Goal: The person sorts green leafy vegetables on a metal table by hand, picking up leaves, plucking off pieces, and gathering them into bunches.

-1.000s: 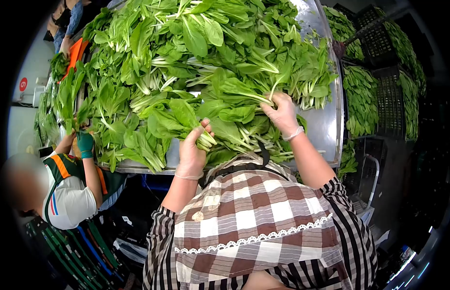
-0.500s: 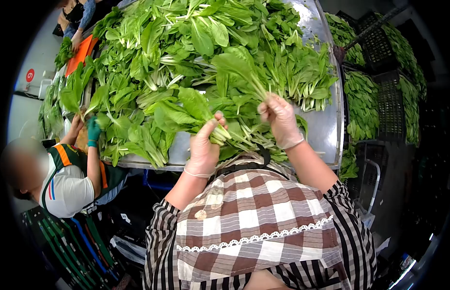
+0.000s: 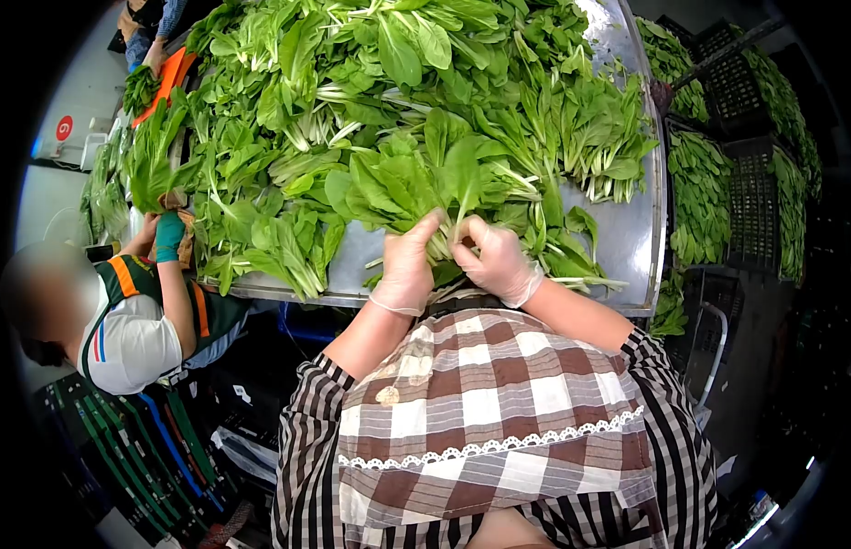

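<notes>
Both gloved hands meet at the stems of a bunch of broad-leaved green vegetables with pale stalks [image 3: 403, 188], held just above the near edge of the table. The left hand [image 3: 405, 267], in a thin clear glove, is closed around the lower stalks, with its fingers curled up over them; the right hand [image 3: 495, 263], gloved the same way, is closed against the same stalks from the other side, and the two hands touch or nearly touch. The leaves of the bunch fan upward and to the left, away from the wearer, and cover part of the heap behind. That large heap of loose leafy greens [image 3: 371, 82] fills most of the shiny stainless-steel table [image 3: 627, 233], whose bare metal shows only along the near and right margins; a few loose stalks lie just right of the right hand. A brown-and-white checked apron with a lace trim [image 3: 485, 412], worn over a striped garment, fills the lower field and hides the table's front edge below the hands. At the left edge, a co-worker in a white, green and orange shirt [image 3: 137, 329] grips another bundle of greens with a teal-gloved hand [image 3: 169, 236]. Farther along that side lies an orange tray [image 3: 165, 78]. To the right of the table stand black plastic crates filled with greens [image 3: 732, 165], well apart from the hands.
</notes>
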### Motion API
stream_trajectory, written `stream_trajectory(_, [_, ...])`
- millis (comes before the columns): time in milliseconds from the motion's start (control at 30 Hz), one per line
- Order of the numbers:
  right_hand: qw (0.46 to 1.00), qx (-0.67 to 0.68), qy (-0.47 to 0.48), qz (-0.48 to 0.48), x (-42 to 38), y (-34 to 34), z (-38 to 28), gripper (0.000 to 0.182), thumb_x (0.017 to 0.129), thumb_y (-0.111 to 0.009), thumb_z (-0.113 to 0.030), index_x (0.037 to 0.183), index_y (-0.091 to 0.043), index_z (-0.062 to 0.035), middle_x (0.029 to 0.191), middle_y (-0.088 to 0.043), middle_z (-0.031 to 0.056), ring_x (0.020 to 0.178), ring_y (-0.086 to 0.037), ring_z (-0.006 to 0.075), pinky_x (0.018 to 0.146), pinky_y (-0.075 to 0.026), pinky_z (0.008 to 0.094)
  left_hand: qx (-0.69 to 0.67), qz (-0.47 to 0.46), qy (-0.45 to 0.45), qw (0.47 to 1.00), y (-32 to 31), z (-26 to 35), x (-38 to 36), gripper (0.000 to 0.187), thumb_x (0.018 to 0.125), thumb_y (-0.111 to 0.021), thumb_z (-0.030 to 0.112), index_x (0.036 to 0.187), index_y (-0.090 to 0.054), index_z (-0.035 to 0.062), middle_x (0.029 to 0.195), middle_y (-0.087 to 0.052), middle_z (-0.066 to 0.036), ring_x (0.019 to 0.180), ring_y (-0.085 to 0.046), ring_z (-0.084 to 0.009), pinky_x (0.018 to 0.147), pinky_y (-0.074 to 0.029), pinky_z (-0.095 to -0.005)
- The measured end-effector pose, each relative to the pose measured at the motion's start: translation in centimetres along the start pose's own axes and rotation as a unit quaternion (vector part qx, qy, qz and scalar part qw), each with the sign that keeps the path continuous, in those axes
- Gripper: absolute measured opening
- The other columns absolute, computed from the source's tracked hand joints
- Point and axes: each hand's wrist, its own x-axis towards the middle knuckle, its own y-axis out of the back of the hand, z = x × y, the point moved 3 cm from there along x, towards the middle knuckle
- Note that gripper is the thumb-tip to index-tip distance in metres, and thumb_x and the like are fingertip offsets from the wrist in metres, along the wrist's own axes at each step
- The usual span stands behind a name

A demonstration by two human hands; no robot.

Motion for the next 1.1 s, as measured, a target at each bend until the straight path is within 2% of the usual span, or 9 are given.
stream_trajectory(67, [0.963,0.209,-0.166,-0.027,-0.5,-1.0,1.5,0.012,0.089,-0.067,-0.009,0.085,-0.055,-0.0051,0.074,-0.065,0.0058,0.065,-0.064,0.0145,0.062,-0.051,0.0278,-0.019,0.001,-0.004,1.0,0.4,0.0,0.0,0.043,0.082,-0.07,-0.002,0.123,-0.057,0.0001,0.113,-0.066,-0.008,0.095,-0.065,-0.0182,0.083,-0.053,-0.0312])
stream_trajectory(100, [0.88,0.411,-0.237,-0.018,-0.5,-1.4,2.0,0.014,0.092,-0.065,-0.011,0.09,-0.054,-0.0029,0.082,-0.065,0.0051,0.074,-0.063,0.0108,0.068,-0.052,0.0262,-0.03,-0.004,-0.009,0.999,1.0,-0.3,0.3,0.043,0.083,-0.069,-0.002,0.124,-0.055,0.0,0.113,-0.064,-0.008,0.097,-0.064,-0.0188,0.084,-0.054,-0.0322])
stream_trajectory(133, [0.846,0.449,-0.286,-0.027,-0.5,-1.2,2.5,0.014,0.093,-0.064,-0.01,0.095,-0.053,-0.0022,0.085,-0.066,0.0059,0.073,-0.063,0.0124,0.071,-0.053,0.0263,-0.032,-0.019,-0.01,0.999,1.3,-0.3,0.4,0.04,0.084,-0.069,0.001,0.122,-0.056,-0.0005,0.111,-0.065,-0.008,0.095,-0.065,-0.0197,0.084,-0.054,-0.0331])
stream_trajectory(300, [0.821,0.478,-0.313,-0.022,-0.2,-1.7,2.2,0.018,0.092,-0.067,-0.01,0.104,-0.058,-0.0007,0.086,-0.066,0.0057,0.072,-0.063,0.0126,0.07,-0.054,0.0266,-0.038,-0.063,0.0,0.997,2.1,-0.4,0.0,0.038,0.087,-0.066,0.005,0.123,-0.055,-0.0014,0.111,-0.065,-0.01,0.096,-0.065,-0.0225,0.087,-0.054,-0.0373])
stream_trajectory(533, [0.814,0.447,-0.367,-0.052,-0.8,-2.3,3.8,0.018,0.089,-0.069,-0.008,0.102,-0.062,0.0012,0.081,-0.067,0.0066,0.065,-0.063,0.0144,0.063,-0.054,0.0281,0.013,-0.091,-0.022,0.996,2.3,0.2,-1.4,0.044,0.085,-0.064,-0.001,0.127,-0.053,0.0019,0.115,-0.063,-0.009,0.104,-0.062,-0.0216,0.094,-0.05,-0.0377])
stream_trajectory(633, [0.914,0.228,-0.298,-0.155,-1.1,-2.0,4.0,0.021,0.088,-0.066,-0.009,0.105,-0.064,0.0025,0.078,-0.069,0.008,0.06,-0.062,0.0142,0.058,-0.052,0.0274,0.014,-0.095,-0.035,0.995,1.7,1.2,-2.7,0.048,0.084,-0.067,0.0,0.129,-0.051,0.0031,0.116,-0.061,-0.008,0.108,-0.059,-0.02,0.098,-0.047,-0.0369])
stream_trajectory(700, [0.943,0.106,-0.214,-0.231,-1.4,-1.6,3.7,0.024,0.09,-0.066,-0.014,0.108,-0.065,0.002,0.081,-0.07,0.0082,0.06,-0.062,0.0127,0.055,-0.051,0.0256,0.0,-0.094,-0.03,0.995,1.7,1.6,-2.8,0.047,0.084,-0.067,0.001,0.129,-0.051,0.0033,0.116,-0.061,-0.008,0.108,-0.06,-0.0205,0.097,-0.047,-0.037])
stream_trajectory(833, [0.831,0.379,-0.342,-0.222,-1.4,-0.3,1.5,0.028,0.094,-0.066,-0.025,0.107,-0.065,0.0,0.082,-0.07,0.0079,0.056,-0.06,0.0109,0.054,-0.05,0.0234,0.0,-0.089,-0.016,0.996,2.8,0.8,-2.2,0.046,0.087,-0.066,0.002,0.13,-0.051,0.0036,0.117,-0.061,-0.009,0.109,-0.059,-0.0218,0.098,-0.047,-0.0384])
stream_trajectory(1100, [0.789,0.455,-0.352,-0.213,-1.9,-2.1,2.7,0.018,0.094,-0.067,-0.023,0.095,-0.064,-0.005,0.075,-0.069,0.0084,0.053,-0.058,0.0113,0.052,-0.047,0.0228,0.0,-0.134,-0.02,0.991,1.6,1.3,-2.7,0.05,0.085,-0.066,0.001,0.132,-0.048,0.0033,0.113,-0.063,-0.009,0.107,-0.061,-0.0234,0.097,-0.048,-0.0396])
